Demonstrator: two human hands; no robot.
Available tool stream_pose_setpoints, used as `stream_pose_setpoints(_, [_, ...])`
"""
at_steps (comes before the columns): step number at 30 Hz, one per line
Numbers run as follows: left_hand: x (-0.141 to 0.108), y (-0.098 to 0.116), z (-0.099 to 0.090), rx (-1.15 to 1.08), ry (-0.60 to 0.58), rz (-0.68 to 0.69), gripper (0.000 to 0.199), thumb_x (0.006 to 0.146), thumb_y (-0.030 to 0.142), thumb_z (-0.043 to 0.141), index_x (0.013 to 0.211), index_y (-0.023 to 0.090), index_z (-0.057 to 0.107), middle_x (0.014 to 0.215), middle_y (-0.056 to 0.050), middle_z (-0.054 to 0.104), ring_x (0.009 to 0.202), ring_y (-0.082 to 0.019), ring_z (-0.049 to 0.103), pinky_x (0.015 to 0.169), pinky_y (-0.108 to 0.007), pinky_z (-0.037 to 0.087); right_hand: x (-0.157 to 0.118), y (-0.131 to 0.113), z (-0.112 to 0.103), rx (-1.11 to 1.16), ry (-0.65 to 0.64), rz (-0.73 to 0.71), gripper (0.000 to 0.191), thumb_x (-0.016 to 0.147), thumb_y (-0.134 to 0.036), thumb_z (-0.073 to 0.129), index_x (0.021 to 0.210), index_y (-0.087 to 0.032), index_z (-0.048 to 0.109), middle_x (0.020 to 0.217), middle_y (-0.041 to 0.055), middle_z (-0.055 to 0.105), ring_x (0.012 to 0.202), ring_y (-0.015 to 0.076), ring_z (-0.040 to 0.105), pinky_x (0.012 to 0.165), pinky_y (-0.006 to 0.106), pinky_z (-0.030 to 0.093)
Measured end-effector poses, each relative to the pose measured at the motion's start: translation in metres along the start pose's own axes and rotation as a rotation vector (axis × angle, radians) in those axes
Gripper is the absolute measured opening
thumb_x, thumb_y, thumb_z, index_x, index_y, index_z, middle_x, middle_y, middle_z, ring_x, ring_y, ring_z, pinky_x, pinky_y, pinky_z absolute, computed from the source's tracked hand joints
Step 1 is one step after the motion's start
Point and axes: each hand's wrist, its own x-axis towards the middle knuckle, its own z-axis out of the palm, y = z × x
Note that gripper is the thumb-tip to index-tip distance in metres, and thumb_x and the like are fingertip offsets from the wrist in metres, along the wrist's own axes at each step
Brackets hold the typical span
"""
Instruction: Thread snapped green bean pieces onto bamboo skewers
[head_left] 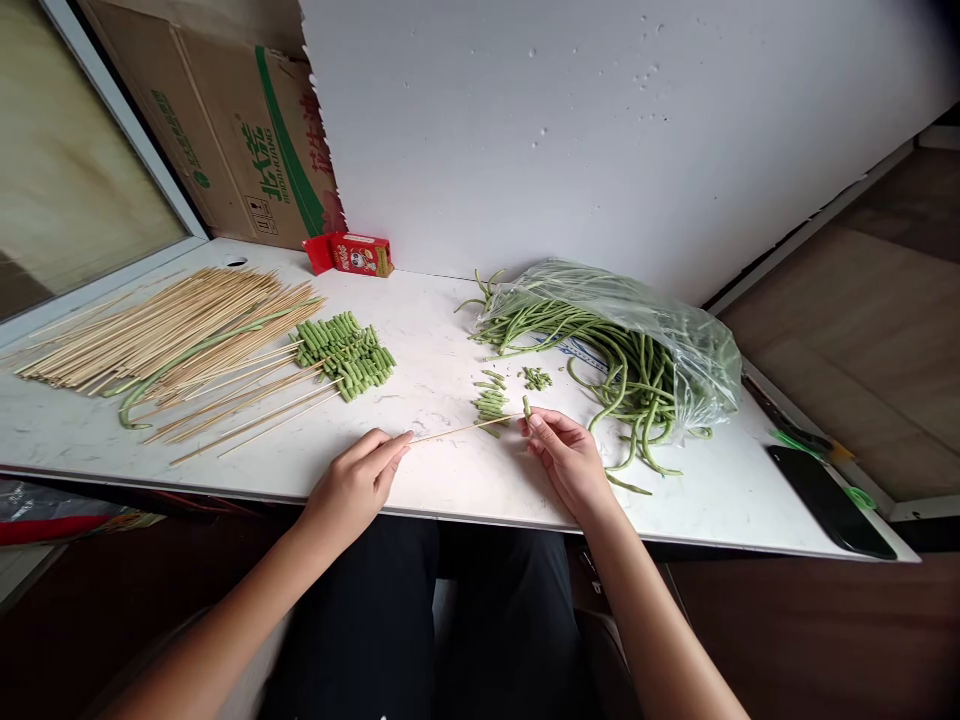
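My left hand (360, 475) pinches one end of a thin bamboo skewer (457, 430), which runs to the right just above the white table. In my right hand (562, 455) a short piece of green bean (526, 406) is held between thumb and fingers at the skewer's other end. Whether the tip has entered the bean cannot be made out. Beside my right hand lie several cut bean pieces (490, 402) and a small heap of bean ends (537, 378). Skewers threaded with bean pieces (349, 350) are stacked left of centre.
Many bare skewers (172, 325) cover the left of the table, a long bean (187, 355) across them. Long beans (630, 350) spill from a clear plastic bag (697, 345) on the right. A red box (364, 254) stands at the back; a black phone (829, 500) lies far right.
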Motion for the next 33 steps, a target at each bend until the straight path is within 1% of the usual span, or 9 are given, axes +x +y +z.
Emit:
stream_pose_setpoints(5, [-0.0004,-0.0008,0.0000,-0.024,-0.016,-0.017,0.033,0.108,0.017,0.051,0.137,0.020,0.067,0.100,-0.007,0.071,0.089,-0.017,0.071,0.083,-0.029,0.056,0.0009,0.0004,-0.0005,0.007,0.027,0.012,0.031,0.077,-0.049,0.093,0.094,-0.024,0.086,0.091,0.0063,0.079,0.080,0.0192,0.065,0.067,0.032,0.049])
stream_pose_setpoints(11, [-0.0001,-0.0002,-0.0012,-0.026,-0.030,-0.018,0.032,0.108,0.016,0.050,0.135,0.019,0.068,0.097,-0.006,0.071,0.087,-0.016,0.071,0.081,-0.028,0.056,0.0004,0.0017,-0.0010,-0.001,0.048,0.006,0.031,0.074,-0.048,0.095,0.092,-0.025,0.087,0.088,0.0056,0.080,0.070,0.0166,0.059,0.067,0.034,0.050])
stream_pose_setpoints(19, [0.0008,-0.0001,-0.0014,-0.021,-0.032,-0.001,0.036,0.106,0.011,0.049,0.134,0.019,0.069,0.099,-0.007,0.072,0.089,-0.016,0.071,0.083,-0.027,0.057,0.0001,0.0044,-0.0029,-0.026,0.047,0.003,0.031,0.073,-0.049,0.095,0.091,-0.024,0.087,0.088,0.0057,0.080,0.068,0.0163,0.059,0.068,0.034,0.053])
stream_pose_setpoints(25, [-0.0002,-0.0009,-0.0016,-0.023,-0.046,0.000,0.039,0.105,0.009,0.047,0.136,0.020,0.069,0.099,-0.007,0.072,0.089,-0.016,0.071,0.083,-0.026,0.057,-0.0013,0.0026,-0.0021,-0.034,0.030,-0.001,0.027,0.075,-0.047,0.094,0.088,-0.025,0.087,0.088,0.0057,0.079,0.069,0.0167,0.058,0.069,0.035,0.052])
stream_pose_setpoints(33, [-0.0010,-0.0005,-0.0028,-0.032,-0.056,0.004,0.041,0.105,0.009,0.046,0.137,0.020,0.069,0.100,-0.007,0.072,0.089,-0.016,0.071,0.083,-0.027,0.058,-0.0015,0.0046,-0.0041,-0.033,0.011,0.002,0.027,0.074,-0.045,0.096,0.088,-0.024,0.087,0.088,0.0063,0.080,0.067,0.0162,0.058,0.067,0.034,0.050])
